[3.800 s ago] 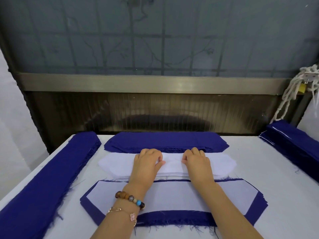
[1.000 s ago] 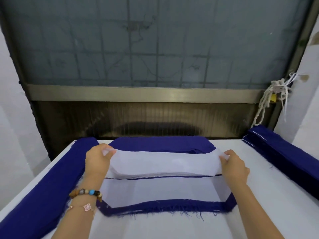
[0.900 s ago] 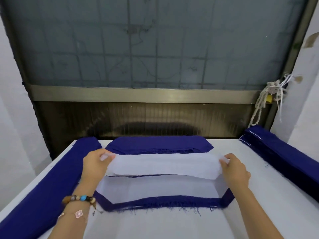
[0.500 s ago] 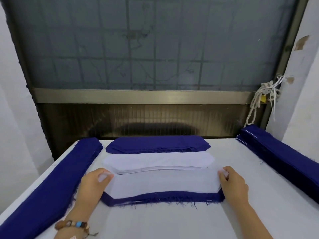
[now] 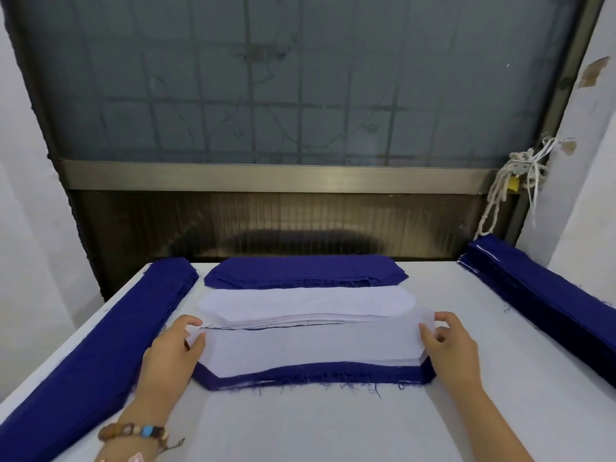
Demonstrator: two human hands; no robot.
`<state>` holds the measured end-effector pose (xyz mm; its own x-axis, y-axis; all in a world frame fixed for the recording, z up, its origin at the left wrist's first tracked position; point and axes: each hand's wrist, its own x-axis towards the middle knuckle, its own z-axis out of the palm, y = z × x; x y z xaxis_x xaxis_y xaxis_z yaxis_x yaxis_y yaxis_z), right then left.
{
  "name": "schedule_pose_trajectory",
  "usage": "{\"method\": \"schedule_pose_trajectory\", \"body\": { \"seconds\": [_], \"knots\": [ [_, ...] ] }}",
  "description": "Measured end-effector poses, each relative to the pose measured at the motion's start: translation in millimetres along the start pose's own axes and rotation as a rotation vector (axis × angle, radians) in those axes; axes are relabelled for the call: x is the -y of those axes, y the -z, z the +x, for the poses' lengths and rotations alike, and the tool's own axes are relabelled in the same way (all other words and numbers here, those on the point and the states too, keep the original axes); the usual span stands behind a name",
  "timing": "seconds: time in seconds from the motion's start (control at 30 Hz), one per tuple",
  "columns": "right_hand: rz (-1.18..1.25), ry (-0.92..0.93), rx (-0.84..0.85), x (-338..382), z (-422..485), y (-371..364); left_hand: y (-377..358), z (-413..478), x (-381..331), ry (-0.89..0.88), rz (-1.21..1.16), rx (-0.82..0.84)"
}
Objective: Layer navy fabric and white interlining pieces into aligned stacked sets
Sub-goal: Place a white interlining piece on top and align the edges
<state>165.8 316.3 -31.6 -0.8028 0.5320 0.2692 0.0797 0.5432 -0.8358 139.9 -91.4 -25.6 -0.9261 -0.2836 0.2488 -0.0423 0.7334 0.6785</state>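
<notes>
interlining piece [image 5: 310, 346], pinched ends partly hidden by left hand [image 5: 171, 355], right hand [image 5: 451, 351]

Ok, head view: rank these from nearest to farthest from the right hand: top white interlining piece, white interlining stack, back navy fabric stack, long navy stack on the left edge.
1. Top white interlining piece: pinched by the right hand at its right end.
2. White interlining stack: just behind.
3. Back navy fabric stack: far centre.
4. Long navy stack: left edge.
</notes>
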Motion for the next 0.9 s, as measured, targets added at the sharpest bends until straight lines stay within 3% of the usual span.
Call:
{"method": "schedule_pose_trajectory", "body": {
  "seconds": [0.43,0.63,0.77,0.9],
  "knots": [
    [-0.235,-0.001,0.037,4,-8,0,-3,3,6,-0.022,-0.042,-0.007],
    [-0.328,0.007,0.000,1,-7,-1,-7,7,10,-0.112,0.028,-0.103],
    [-0.394,0.165,-0.106,0,-7,-4,-7,5,3,-0.237,0.018,-0.145],
    [-0.333,0.349,0.004,1,-7,-7,-10,1,2,-0.443,-0.073,-0.047]
  ]
}}
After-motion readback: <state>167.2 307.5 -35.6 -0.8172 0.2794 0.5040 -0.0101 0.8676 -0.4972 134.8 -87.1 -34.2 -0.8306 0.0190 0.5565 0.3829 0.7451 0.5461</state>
